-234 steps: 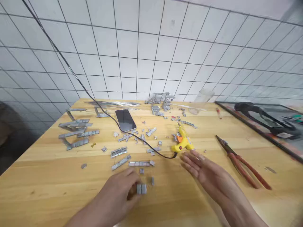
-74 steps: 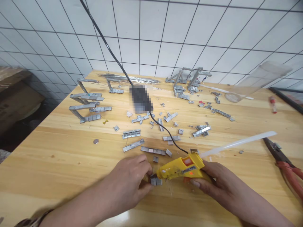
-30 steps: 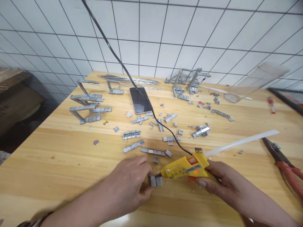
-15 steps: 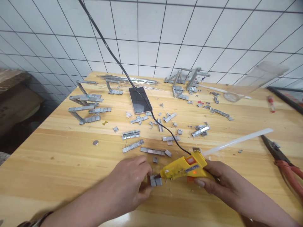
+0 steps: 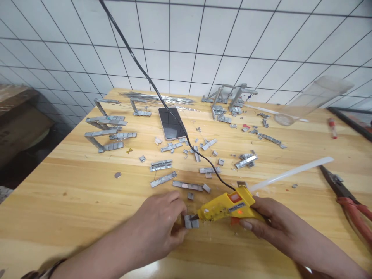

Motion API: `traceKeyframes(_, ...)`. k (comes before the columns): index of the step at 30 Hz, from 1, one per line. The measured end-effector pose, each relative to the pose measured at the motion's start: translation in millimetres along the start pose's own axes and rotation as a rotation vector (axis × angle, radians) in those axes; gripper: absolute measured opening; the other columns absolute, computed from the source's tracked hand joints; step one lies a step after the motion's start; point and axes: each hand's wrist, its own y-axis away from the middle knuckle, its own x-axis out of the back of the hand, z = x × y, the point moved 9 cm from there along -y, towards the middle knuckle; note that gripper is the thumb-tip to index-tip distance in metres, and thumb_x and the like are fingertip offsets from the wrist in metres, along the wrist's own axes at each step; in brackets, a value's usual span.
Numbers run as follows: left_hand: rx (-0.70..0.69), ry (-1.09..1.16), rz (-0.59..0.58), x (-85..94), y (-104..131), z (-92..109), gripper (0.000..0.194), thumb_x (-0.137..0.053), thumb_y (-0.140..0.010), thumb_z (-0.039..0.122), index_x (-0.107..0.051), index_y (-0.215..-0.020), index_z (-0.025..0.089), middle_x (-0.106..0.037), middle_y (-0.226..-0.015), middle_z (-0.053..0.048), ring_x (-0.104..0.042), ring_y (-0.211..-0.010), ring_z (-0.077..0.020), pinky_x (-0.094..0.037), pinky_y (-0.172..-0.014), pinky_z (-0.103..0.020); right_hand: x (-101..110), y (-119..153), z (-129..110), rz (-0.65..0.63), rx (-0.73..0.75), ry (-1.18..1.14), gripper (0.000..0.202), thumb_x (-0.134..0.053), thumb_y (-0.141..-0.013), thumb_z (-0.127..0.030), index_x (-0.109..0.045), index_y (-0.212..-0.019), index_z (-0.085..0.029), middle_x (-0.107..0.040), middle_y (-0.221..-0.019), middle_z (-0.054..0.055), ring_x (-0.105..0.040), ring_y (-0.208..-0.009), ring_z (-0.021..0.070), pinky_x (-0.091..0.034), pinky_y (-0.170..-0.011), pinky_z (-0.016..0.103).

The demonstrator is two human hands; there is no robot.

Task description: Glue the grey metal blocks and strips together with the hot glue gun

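A yellow glue gun (image 5: 225, 206) with a clear glue stick (image 5: 293, 173) in its back end is held in my right hand (image 5: 270, 223). Its dark nozzle touches the top of a small grey block piece (image 5: 192, 222) near the table's front. My left hand (image 5: 164, 224) has its fingers closed at the left end of that piece, pinching it. Just beyond lie a small grey square (image 5: 190, 196) and a long grey strip (image 5: 187, 186).
A black cable (image 5: 139, 68) crosses over a phone (image 5: 172, 124). Grey frames (image 5: 100, 133) stand at the left, others (image 5: 238, 99) at the back. Grey pieces are scattered mid-table. Red-handled pliers (image 5: 347, 199) and a clear container (image 5: 315, 99) are at the right.
The glue gun has shifted very slightly, its nozzle now a little further onto the grey piece. Both hands keep their holds.
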Motion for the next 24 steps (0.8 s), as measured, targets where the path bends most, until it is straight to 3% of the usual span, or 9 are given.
traceKeyframes(10,-0.004,0.006,0.018,-0.5,1.3,-1.6,0.007,-0.052,-0.075,0.015,-0.055,-0.078,0.02,-0.059,-0.082,-0.001,-0.056,-0.074,-0.0166,-0.04,-0.062,-0.026,-1.2,0.2,6.9,0.011,0.031,-0.03,0.026,-0.053,-0.088,-0.04,-0.065,-0.104,-0.025,-0.071,-0.089,0.003,-0.065,-0.081,0.0234,-0.052,-0.07,0.029)
traceKeyframes(19,0.009,0.017,-0.006,-0.4,-0.3,-1.2,0.01,-0.052,-0.073,0.012,-0.056,-0.078,0.02,-0.058,-0.082,-0.001,-0.056,-0.074,-0.0172,-0.041,-0.062,-0.027,-2.2,-1.6,1.2,-0.001,0.036,-0.006,0.024,-0.051,-0.088,-0.039,-0.066,-0.101,-0.025,-0.071,-0.096,0.004,-0.065,-0.086,0.0241,-0.052,-0.076,0.03)
traceKeyframes(24,-0.002,0.019,0.01,-0.6,-0.7,-2.5,0.008,-0.052,-0.075,0.015,-0.054,-0.079,0.02,-0.058,-0.082,-0.001,-0.056,-0.074,-0.0167,-0.04,-0.062,-0.027,-0.6,-1.4,4.2,0.019,0.024,-0.025,0.025,-0.052,-0.088,-0.04,-0.067,-0.1,-0.024,-0.071,-0.08,0.003,-0.066,-0.078,0.0242,-0.052,-0.07,0.03)
